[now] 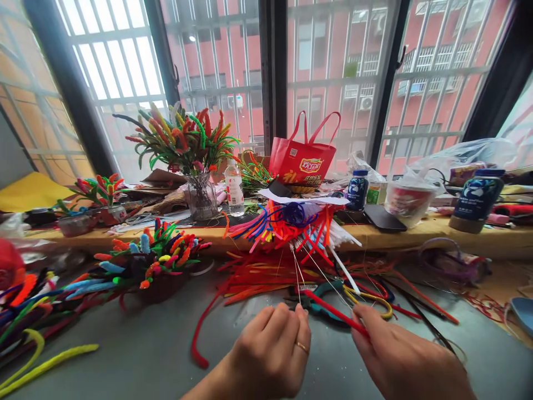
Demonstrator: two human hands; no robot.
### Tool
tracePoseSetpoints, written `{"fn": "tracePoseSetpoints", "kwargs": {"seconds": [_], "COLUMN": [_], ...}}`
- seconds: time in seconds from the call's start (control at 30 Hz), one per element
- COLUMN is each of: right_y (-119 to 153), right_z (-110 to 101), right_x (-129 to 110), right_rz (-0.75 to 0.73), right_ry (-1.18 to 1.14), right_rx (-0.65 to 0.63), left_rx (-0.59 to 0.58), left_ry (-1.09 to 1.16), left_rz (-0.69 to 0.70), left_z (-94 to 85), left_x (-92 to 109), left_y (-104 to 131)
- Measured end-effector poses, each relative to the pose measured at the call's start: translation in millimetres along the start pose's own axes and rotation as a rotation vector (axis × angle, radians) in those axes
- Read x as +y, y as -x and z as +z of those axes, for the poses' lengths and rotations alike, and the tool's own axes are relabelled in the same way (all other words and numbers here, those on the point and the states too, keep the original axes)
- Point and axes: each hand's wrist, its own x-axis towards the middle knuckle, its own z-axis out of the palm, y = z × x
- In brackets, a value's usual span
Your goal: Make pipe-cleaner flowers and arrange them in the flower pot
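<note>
My left hand (272, 347), with a ring on one finger, is closed in a pinch. Thin pale wires (298, 275) run down to its fingertips from a bundle of fuzzy stems (291, 222) at the shelf edge. In my right hand (403, 353), thumb and fingers grip a red pipe cleaner (333, 312), whose free end points left toward the left fingertips. Another thin wire reaches toward the right hand. Just beyond both hands lie teal-handled pliers (325, 291), partly covered by the pipe cleaner and wires.
Loose red pipe cleaners (245, 278) lie behind the hands. At left are a bunch of colourful pipe cleaners (154, 255) and a yellow one (54, 360). The raised wooden shelf (433, 232) holds a glass vase (202, 197), a water bottle (234, 189), a red bag (302, 158) and a phone (383, 218).
</note>
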Motion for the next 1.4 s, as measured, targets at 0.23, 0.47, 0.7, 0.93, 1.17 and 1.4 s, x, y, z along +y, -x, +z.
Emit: {"fn": "tracePoseSetpoints", "kwargs": {"seconds": [0.23,0.47,0.7,0.93,1.17,1.4], "right_y": [-57.9,-101.6,-101.4,-67.5,-50.1,-39.8], "right_z": [22.6,56.1,56.9,50.7,58.9,69.6], "right_x": [-14.8,-12.3,-10.7,4.1,11.7,10.0], "right_rz": [0.26,0.394,0.45,0.493,0.633,0.738], "right_ry": [-0.291,-0.424,-0.62,-1.041,-1.329,-1.483], "right_rx": [-0.302,-0.267,-0.195,-0.218,-0.36,-0.65], "left_rx": [-0.089,-0.263,-0.371,-0.49,-0.47,-1.167], "left_ry": [-0.002,0.179,0.497,1.098,1.508,1.668], "left_rz": [-0.06,-0.314,-0.803,-1.33,-1.644,-1.284], "left_z": [43.8,87.8,84.7,98.7,77.4,-26.1], "left_x": [-9.6,-41.7,-46.5,-28.8,-10.9,-4.9], "left_y": [1.2,1.0,14.7,19.5,23.7,84.1]}}
